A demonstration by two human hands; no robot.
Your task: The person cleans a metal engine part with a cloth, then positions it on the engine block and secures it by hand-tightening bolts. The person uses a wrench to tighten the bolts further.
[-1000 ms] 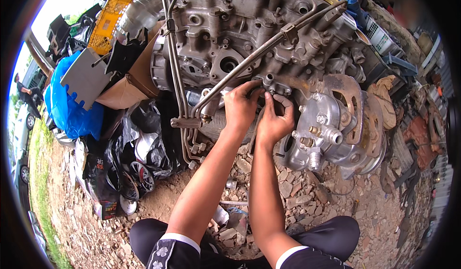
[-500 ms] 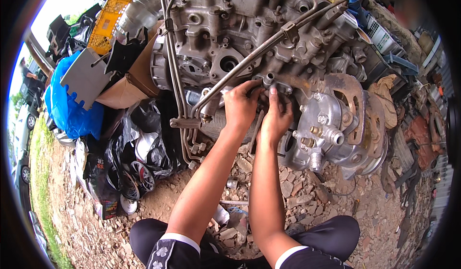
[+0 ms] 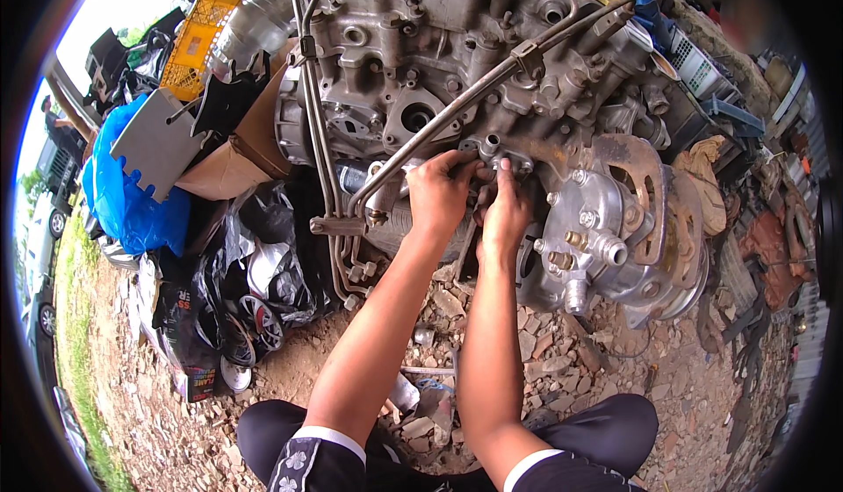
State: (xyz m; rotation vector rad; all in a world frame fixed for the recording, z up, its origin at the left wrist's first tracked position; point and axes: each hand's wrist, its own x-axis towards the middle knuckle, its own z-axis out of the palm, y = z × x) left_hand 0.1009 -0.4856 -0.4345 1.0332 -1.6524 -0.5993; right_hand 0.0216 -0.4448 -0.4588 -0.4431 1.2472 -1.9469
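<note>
Both my hands are at the lower side of a large grey engine block (image 3: 399, 61). Between my fingertips sits a small metal pipe fitting (image 3: 492, 144) with a short round stub pointing up. My left hand (image 3: 437, 195) is closed, its thumb and fingers pinched at the fitting's left edge. From below, my right hand (image 3: 505, 215) grips the fitting with the thumb laid against its near side; the other fingers are partly hidden underneath. Right of my hands is a silvery pump-like unit (image 3: 590, 242) with brass and steel connectors.
Long bent metal pipes (image 3: 474, 97) cross the block's front, and a clamp (image 3: 340, 226) joins their lower ends. A blue plastic bag (image 3: 136, 189), a yellow crate (image 3: 198, 44) and black plastic bags (image 3: 263, 246) lie at left. Broken rubble (image 3: 553, 365) covers the ground below.
My right hand has shifted slightly, its thumb tilting left against the fitting and the fingers drawing in. My left hand stays almost in place at the fitting.
</note>
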